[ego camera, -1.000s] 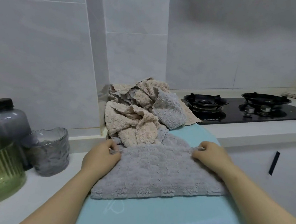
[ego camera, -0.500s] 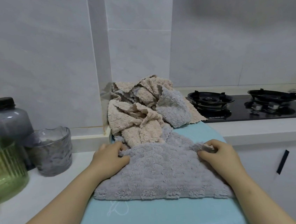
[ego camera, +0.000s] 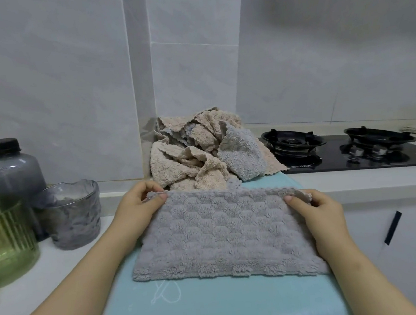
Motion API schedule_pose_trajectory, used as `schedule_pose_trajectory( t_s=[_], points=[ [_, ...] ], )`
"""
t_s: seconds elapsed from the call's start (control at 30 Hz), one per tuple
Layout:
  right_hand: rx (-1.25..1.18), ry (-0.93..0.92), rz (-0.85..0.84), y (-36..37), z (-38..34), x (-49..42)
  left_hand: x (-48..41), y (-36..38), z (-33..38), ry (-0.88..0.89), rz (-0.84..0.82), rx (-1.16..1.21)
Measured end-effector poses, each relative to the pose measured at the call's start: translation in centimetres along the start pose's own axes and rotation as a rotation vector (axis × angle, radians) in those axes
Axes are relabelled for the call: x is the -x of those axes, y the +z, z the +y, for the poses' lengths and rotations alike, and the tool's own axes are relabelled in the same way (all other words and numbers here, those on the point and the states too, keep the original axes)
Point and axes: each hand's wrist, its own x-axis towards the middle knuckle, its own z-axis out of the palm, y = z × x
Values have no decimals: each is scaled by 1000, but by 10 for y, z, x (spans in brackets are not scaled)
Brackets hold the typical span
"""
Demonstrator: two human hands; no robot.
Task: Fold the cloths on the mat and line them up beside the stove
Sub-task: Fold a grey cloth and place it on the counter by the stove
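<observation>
Grey cloth (ego camera: 225,235): one, at centre frame on the pale blue mat (ego camera: 218,310). I read its long axis as running left to right across the frame, the right end sitting slightly lower. Its near long edge lies on the mat. Its far long edge is raised and faces the wall. A thin beige edge shows at the far right corner.

Hands: two, both on this cloth. The left hand (ego camera: 138,211) pinches the far left corner between thumb and fingers. The right hand (ego camera: 318,212) pinches the far right corner, thumb on top. The far edge is stretched fairly straight between them.

Just behind the cloth, at the far end of the mat against the wall corner, is one crumpled pile of cloths (ego camera: 189,164). It is mostly beige, with one grey piece visible on its right side. I cannot count the beige pieces; the folds overlap.

Right of the pile: one black stove (ego camera: 343,161) with two burners, set into the white counter (ego camera: 47,271).

Left edge of frame, on the counter: one dark-capped grey bottle (ego camera: 14,172), one grey textured glass (ego camera: 72,215) in front of it, and one ribbed green glass vessel (ego camera: 3,243), partly cut off.

Lower right: white cabinet front with one dark handle (ego camera: 392,227).
</observation>
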Motion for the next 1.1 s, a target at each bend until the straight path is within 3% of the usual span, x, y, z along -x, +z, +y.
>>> schedule_pose_trajectory(
  t_s=[0.1, 0.27, 0.37, 0.43, 0.63, 0.73, 0.87, 0.93, 1.03, 1.1],
  points=[
    [-49, 4, -11, 2, -1, -1, -1, 0, -1, -13, 18, 34],
    [13, -83, -14, 6, 1, -7, -1, -2, -8, 75, 25, -200],
    [111, -165, 1, 11, -3, -17, 0, -1, -6, 121, 31, -245],
    [238, -186, 2, 16, -2, -22, -2, 0, -6, 37, 31, -249],
    [765, -1, -156, 19, 5, -15, 0, -12, -3, -263, -335, -60],
    [1017, 40, -278, 20, -9, -7, 0, -13, -2, -136, -403, -361],
    [825, 103, -386, 11, -23, -1, 8, -2, -3, 183, -194, -760],
    [715, 124, -406, 7, -28, -1, 16, 4, 2, 410, -135, -755],
    [583, 174, -407, 1, -31, 0, 34, 15, 15, 461, -455, -604],
    [524, 200, -411, -2, -32, 0, 42, 23, 13, 373, -696, -817]
  ],
)
